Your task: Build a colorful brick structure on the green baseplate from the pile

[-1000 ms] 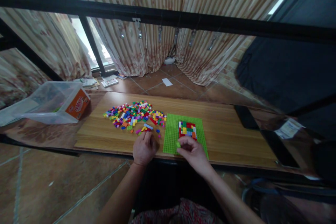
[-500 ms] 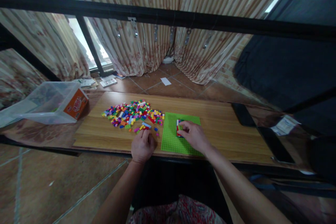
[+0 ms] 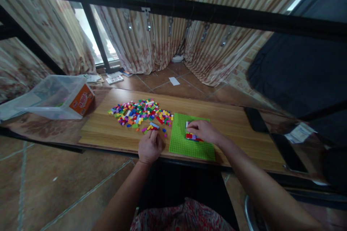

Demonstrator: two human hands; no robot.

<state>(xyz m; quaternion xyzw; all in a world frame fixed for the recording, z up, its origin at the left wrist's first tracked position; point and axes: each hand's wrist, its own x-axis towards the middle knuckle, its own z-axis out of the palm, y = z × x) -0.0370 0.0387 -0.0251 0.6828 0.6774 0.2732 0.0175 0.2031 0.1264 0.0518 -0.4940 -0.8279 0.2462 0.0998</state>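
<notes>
A green studded baseplate lies on the wooden board. On it stands a low rectangle of toy bricks in red, white, blue and yellow, partly covered by my right hand. That hand's thumb and fingertips are pinched at the far left part of the build, over a small brick that is mostly hidden. My left hand rests left of the baseplate with its fingers bent together at a little group of loose bricks. What its fingertips hold, if anything, is hidden.
A wide pile of mixed bricks spreads behind my left hand. At the far left stands a clear plastic box with an orange label. Two dark flat objects, one a black slab, lie at the right. A black rail crosses above.
The view has shifted slightly. My right hand has moved to the far side of the brick build, uncovering its red near edge. My left hand stays by the loose bricks.
</notes>
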